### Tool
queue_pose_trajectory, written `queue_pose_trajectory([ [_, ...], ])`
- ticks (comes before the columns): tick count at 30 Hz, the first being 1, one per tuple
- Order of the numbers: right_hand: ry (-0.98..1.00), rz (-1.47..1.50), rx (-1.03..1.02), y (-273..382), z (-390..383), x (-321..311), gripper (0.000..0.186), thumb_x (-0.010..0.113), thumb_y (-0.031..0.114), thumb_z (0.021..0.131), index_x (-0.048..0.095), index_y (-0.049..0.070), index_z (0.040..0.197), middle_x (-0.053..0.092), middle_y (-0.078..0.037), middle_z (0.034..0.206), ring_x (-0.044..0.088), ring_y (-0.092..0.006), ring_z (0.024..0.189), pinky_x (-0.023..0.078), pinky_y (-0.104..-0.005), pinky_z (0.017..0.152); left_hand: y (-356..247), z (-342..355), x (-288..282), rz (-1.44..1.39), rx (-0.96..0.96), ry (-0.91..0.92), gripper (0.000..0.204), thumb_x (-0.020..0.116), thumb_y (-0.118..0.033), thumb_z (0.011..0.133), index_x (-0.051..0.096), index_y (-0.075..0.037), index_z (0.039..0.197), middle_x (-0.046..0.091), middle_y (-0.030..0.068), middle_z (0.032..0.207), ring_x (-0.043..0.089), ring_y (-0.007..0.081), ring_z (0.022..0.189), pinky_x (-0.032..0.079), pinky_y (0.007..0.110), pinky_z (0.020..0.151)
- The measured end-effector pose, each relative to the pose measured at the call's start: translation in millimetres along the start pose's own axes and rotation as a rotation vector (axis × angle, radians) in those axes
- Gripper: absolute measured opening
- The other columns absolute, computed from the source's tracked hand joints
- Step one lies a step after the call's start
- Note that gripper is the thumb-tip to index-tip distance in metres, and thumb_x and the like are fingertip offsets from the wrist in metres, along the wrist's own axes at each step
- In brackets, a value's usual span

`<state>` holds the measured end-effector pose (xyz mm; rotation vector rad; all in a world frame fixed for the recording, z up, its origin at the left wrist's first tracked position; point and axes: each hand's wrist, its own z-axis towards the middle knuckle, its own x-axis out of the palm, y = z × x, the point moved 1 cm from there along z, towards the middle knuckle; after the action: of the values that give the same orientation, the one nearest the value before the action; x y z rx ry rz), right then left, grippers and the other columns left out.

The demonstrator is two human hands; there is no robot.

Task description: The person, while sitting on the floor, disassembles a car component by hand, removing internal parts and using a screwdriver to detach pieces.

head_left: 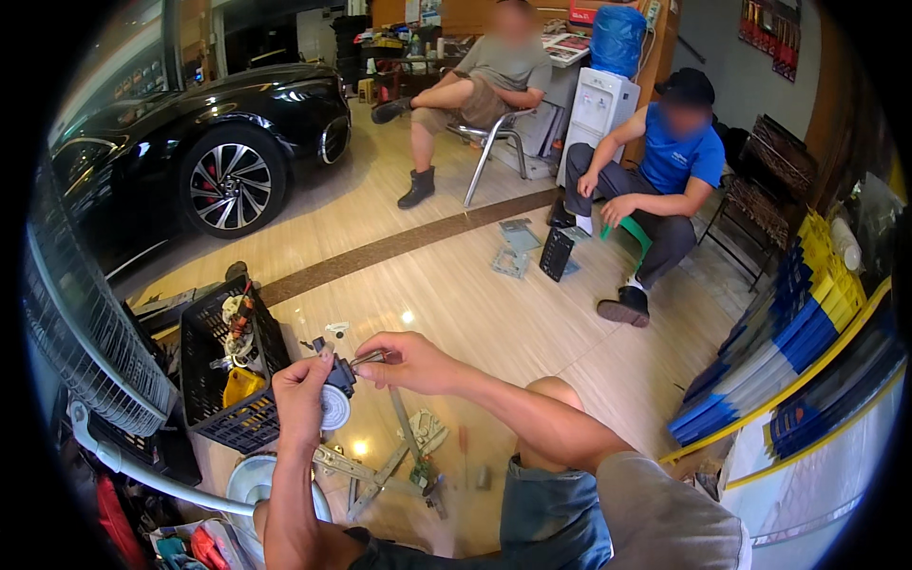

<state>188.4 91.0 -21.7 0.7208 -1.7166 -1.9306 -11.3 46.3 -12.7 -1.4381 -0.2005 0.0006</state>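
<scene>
My left hand (299, 389) is closed on a small dark mechanism (342, 372) with a round white wheel (334, 408) at its lower end. My right hand (408, 361) pinches a small metal piece (372, 357) against the mechanism's upper right side; its exact shape is hard to make out. On the floor below my hands lie loose metal bars and brackets (339, 460) and a long flat strip (404, 423). A small white part (337, 329) lies just beyond them.
A black crate (249, 426) of tools and a standing fan (102, 342) are at left, a black car (123, 152) behind. Two people (684, 161) (503, 66) sit ahead, one beside metal plates (518, 235). A rack of blue-and-yellow packs (760, 342) is at right.
</scene>
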Motion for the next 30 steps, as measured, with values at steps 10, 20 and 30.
queue_pose_trajectory([
  [10, -0.433, -0.829, -0.097, 5.4, -124.1, 15.7, 0.058, 0.073, 0.029, 0.084, 0.051, 0.004, 0.131, 0.056, -0.022, 0.126, 0.057, -0.0332, 0.11, 0.047, -0.0415, 0.093, -0.1, 40.6, -4.3, -0.104, -0.034, -0.031, 0.031, 0.068, -0.027, 0.091, 0.071, 0.001, 0.078, 0.064, 0.0009, 0.065, 0.052, 0.0049, 0.051, 0.037, 0.022, 0.048],
  [20, -0.356, -1.127, 0.864, 10.1, -308.6, 187.9, 0.093, 0.075, 0.037, 0.081, 0.02, 0.017, 0.153, 0.021, -0.015, 0.155, 0.023, -0.036, 0.141, 0.03, -0.0551, 0.11, -3.6, 36.7, 41.2, -0.481, -0.069, -0.017, 0.033, 0.067, -0.03, 0.091, 0.069, 0.003, 0.085, 0.069, 0.0106, 0.074, 0.064, 0.0137, 0.058, 0.05, 0.025, 0.053],
  [30, -0.553, -0.718, 1.245, 12.6, -357.1, 157.1, 0.132, 0.078, 0.06, 0.063, 0.004, -0.005, 0.151, 0.036, -0.035, 0.142, 0.039, -0.0413, 0.135, 0.035, -0.0375, 0.111, 11.6, 31.7, 58.1, -0.432, -0.131, 0.079, 0.036, 0.071, -0.033, 0.088, 0.071, 0.002, 0.079, 0.065, 0.0055, 0.065, 0.056, 0.009, 0.05, 0.043, 0.025, 0.047],
])
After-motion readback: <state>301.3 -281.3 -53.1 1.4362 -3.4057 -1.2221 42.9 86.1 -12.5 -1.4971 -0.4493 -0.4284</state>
